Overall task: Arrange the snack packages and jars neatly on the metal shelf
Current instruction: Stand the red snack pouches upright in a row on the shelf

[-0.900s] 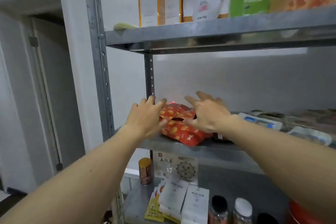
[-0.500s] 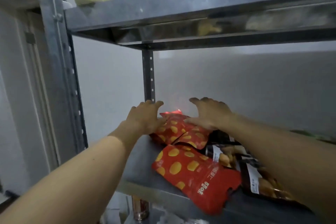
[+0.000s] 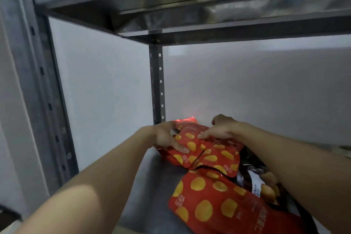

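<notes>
On steel shelf, L hand & R hand pinch glossy red pouch.

Storeroom or pantry corner, most likely. Grey metal shelf with a hole-punched upright stands against a bare white wall. Red snack packs and a dark packet lie on the deck, another tier overhead.
</notes>
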### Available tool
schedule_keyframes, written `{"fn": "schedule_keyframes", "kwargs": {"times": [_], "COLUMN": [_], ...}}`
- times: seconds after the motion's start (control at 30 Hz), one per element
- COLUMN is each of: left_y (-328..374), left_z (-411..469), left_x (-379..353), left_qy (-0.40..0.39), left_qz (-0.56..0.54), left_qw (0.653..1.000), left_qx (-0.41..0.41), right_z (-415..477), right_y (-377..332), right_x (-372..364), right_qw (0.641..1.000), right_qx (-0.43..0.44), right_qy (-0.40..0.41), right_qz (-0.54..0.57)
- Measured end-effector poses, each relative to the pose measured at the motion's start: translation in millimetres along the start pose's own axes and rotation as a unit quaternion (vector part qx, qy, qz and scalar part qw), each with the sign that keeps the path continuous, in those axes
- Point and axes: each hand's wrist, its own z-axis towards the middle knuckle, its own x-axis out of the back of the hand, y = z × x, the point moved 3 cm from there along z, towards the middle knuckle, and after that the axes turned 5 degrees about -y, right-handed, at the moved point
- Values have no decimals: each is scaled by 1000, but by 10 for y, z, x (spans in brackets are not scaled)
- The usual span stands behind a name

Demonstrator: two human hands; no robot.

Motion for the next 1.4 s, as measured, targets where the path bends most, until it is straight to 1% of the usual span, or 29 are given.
{"fn": "schedule_keyframes", "kwargs": {"times": [0.17,0.33,0.43,0.53,0.7,0.83,0.93,1.17,1.27,1.4], "left_y": [-30,-49,-15,46,16,-40,-36,-107,-115,-97], "left_z": [68,92,121,207,496,686,754,864,881,883], "left_x": [15,26,56,94,149,150,138,142,149,161], "left_qy": [-1,-29,-44,-23,43,51,44,55,57,88], "left_qz": [10,22,11,-7,-36,-40,-80,-180,-209,-241], "left_qw": [1000,999,999,1000,998,998,996,981,974,963], "left_qx": [-12,-5,1,-9,-8,-2,-15,-42,-62,-87], "right_z": [41,111,199,291,491,691,820,854,840,823], "right_y": [-3,7,10,-1,-17,-8,13,30,59,94], "right_x": [17,-28,-35,-49,-96,-101,-125,-109,-100,-110], "right_qw": [999,999,999,999,997,997,996,978,966,934], "right_qx": [-3,-8,-15,-15,-11,-9,-10,-16,-7,14], "right_qy": [30,34,33,31,32,28,15,-33,-31,-11], "right_qz": [39,38,31,39,63,68,86,206,256,357]}}
